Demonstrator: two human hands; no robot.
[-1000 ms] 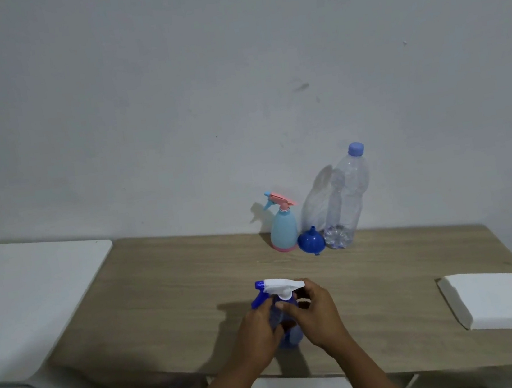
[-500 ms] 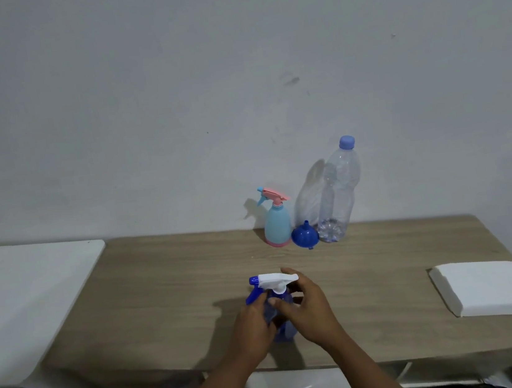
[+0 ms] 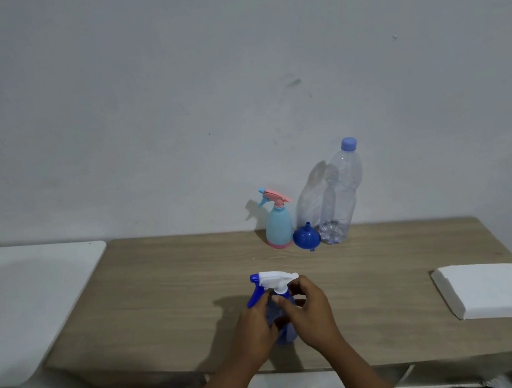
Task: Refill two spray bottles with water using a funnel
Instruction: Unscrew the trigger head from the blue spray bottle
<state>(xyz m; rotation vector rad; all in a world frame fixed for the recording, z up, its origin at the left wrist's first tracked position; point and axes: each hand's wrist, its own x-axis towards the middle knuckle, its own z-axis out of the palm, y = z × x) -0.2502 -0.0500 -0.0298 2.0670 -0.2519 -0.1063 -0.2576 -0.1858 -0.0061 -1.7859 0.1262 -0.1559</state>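
A blue spray bottle with a white and blue trigger head (image 3: pixel 276 284) stands near the front of the wooden table (image 3: pixel 169 290). My left hand (image 3: pixel 255 325) wraps around its body. My right hand (image 3: pixel 309 310) grips its neck just under the white head. At the back, against the wall, stand a light blue spray bottle with a pink trigger (image 3: pixel 278 223), a dark blue funnel (image 3: pixel 306 237) lying on its side, and a tall clear water bottle with a blue cap (image 3: pixel 341 195).
A folded white cloth (image 3: pixel 495 291) lies at the table's right end. A white surface (image 3: pixel 18 300) adjoins the table on the left. A grey wall rises right behind the table.
Both hands have stayed on the blue spray bottle, with my right fingers shifting slightly around its neck. The view has drifted a little.
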